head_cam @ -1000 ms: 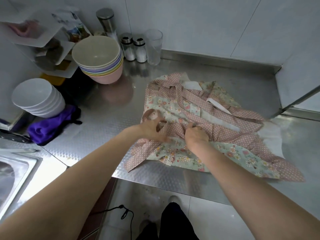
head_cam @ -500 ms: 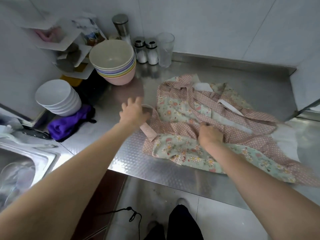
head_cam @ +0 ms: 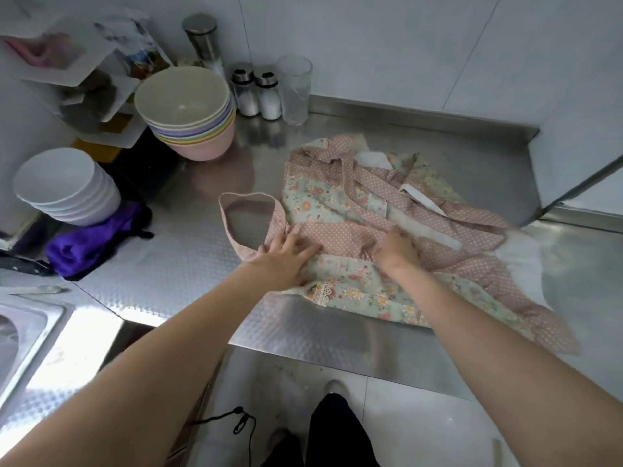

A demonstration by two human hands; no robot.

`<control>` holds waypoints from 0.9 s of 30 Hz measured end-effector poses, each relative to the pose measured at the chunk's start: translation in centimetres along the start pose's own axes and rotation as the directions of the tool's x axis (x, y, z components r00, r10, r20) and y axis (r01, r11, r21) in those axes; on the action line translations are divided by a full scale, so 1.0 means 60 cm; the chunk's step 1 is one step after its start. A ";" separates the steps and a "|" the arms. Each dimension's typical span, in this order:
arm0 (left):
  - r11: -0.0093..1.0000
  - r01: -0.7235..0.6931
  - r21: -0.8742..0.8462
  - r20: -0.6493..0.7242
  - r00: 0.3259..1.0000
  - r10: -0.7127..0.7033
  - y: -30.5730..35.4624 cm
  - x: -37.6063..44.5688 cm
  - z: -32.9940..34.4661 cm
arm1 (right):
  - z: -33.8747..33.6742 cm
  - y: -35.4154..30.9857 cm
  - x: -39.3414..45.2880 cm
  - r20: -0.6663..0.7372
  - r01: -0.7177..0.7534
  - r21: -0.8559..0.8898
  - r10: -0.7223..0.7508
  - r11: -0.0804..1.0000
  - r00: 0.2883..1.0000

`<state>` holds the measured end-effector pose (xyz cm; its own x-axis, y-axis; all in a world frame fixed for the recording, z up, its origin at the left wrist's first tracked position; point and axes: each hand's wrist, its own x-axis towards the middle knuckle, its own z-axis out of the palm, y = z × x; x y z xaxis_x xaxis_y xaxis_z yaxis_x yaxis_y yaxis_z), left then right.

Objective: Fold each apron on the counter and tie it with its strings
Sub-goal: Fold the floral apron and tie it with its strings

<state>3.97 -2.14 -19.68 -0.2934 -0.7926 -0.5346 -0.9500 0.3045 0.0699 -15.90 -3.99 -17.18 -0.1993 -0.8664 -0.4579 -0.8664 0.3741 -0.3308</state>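
Neck loop (head_cam: pixel 247 224) lies open on the counter (head_cam: pixel 188 264), left of the apron (head_cam: pixel 354 230), which is spread and rumpled at the counter's middle. Left hand (head_cam: pixel 286 257) presses flat, fingers straight, on the loop's base. Right hand (head_cam: pixel 397 252) curls into the dotted fabric — apparently gripping a fold. Advice: smooth creases outward and free the strings before folding.

bare counter (head_cam: pixel 188 251) left of apron (head_cam: pixel 354 210), stacked bowls (head_cam: pixel 188 109) and shakers (head_cam: pixel 258 92) crowding the back wall
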 end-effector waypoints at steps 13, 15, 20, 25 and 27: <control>0.477 0.306 -0.824 0.160 0.933 -0.322 -0.083 -0.091 0.009 | 0.049 -0.066 -0.084 0.385 0.363 -0.205 -0.266 0.909 0.884; 0.361 0.145 -0.921 0.039 0.957 -0.287 -0.072 -0.099 0.005 | 0.057 -0.067 -0.090 0.401 0.319 -0.254 -0.201 0.913 0.894; 0.584 0.236 -0.777 -0.014 0.920 -0.391 -0.060 -0.094 -0.012 | 0.082 -0.037 -0.108 0.375 0.275 -0.283 -0.158 0.919 0.913; 0.795 0.462 -0.394 0.084 0.879 -0.469 -0.050 -0.084 -0.009 | 0.086 -0.011 -0.111 0.368 0.248 -0.328 -0.119 0.912 0.922; 0.849 0.476 -0.228 -0.068 0.862 -0.502 -0.034 -0.086 -0.008 | 0.082 -0.017 -0.108 0.385 0.237 -0.310 -0.106 0.921 0.917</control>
<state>7.36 1.07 -16.69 0.2163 -0.8720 -0.4392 -0.9710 -0.2392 -0.0034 -11.45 2.85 -17.94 0.0856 -0.7069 -0.7021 -0.9868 0.0368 -0.1574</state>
